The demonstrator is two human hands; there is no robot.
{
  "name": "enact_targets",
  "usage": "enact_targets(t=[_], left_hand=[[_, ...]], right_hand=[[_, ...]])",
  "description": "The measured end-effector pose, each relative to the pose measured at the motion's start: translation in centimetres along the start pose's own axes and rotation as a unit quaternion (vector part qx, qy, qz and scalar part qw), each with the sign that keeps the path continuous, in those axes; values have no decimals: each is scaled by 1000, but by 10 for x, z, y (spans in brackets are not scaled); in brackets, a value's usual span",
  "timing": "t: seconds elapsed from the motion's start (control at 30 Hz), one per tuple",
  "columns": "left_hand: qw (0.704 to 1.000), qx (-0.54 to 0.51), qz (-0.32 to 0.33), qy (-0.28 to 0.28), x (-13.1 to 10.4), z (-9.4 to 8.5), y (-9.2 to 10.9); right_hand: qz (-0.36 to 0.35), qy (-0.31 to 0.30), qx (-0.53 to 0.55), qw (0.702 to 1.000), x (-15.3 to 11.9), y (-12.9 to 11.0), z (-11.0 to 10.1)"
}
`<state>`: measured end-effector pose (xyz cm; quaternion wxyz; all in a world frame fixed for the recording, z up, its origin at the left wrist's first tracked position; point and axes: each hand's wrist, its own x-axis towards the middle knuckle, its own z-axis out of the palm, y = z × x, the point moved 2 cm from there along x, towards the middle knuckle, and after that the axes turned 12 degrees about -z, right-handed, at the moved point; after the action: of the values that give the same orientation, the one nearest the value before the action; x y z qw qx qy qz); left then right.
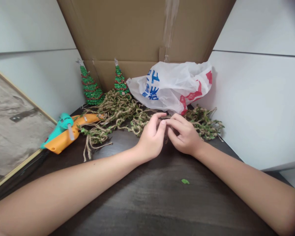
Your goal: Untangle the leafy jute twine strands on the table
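My left hand (153, 137) and my right hand (183, 133) meet over the middle of the dark table, thumbs and fingers closed in a pinch. Between their fingertips is a bit of leafy twine, mostly hidden by the fingers. Just behind them lies a tangled heap of leafy twine garland (121, 109), brown cord knotted with small green leaves. More of this garland (203, 123) sits to the right, past my right hand. Loose cord ends trail onto the table at the left.
A white plastic bag (172, 87) with blue and red print rests behind the garland. Two small Christmas trees (90, 87) stand at the back left. Near them are a teal and orange glue gun (64, 131) and a framed board (17, 121). One green leaf (185, 181) lies in front.
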<state>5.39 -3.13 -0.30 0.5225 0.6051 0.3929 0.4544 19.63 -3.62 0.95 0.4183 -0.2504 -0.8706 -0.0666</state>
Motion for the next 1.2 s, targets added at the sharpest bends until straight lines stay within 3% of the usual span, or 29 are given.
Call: enact_targets(t=[0.1,0.27,0.33,0.47,0.57,0.7,0.8,0.87,1.03,1.13,1.2], left_hand=[[1000,0,11,-7,2,0,0],[996,24,40,79,4,-5,-2],[994,52,40,88,6,-5,-1],[991,129,30,24,7,-2,3],[994,106,10,-13,4,-1,6],[1000,17,16,-7,0,-1,9],[999,-25,36,3,-1,-1,9],[999,-29,36,-3,-1,0,9],[999,8,28,26,2,-2,5],[998,-5,18,63,6,-4,1],[997,-25,12,72,8,-5,-1]], right_hand=[[15,23,15,1000,-1,1,0],[47,13,-46,998,-3,5,1],[45,15,-53,997,-3,6,1],[19,48,-19,998,-1,4,0],[54,61,-31,996,-1,7,0],[100,-24,-34,994,-3,14,5],[78,-95,-12,992,-5,15,10],[66,-105,-8,992,-6,15,11],[64,-68,-51,994,-4,11,7],[65,-19,-79,995,-3,9,4],[54,-18,-81,995,-2,8,3]])
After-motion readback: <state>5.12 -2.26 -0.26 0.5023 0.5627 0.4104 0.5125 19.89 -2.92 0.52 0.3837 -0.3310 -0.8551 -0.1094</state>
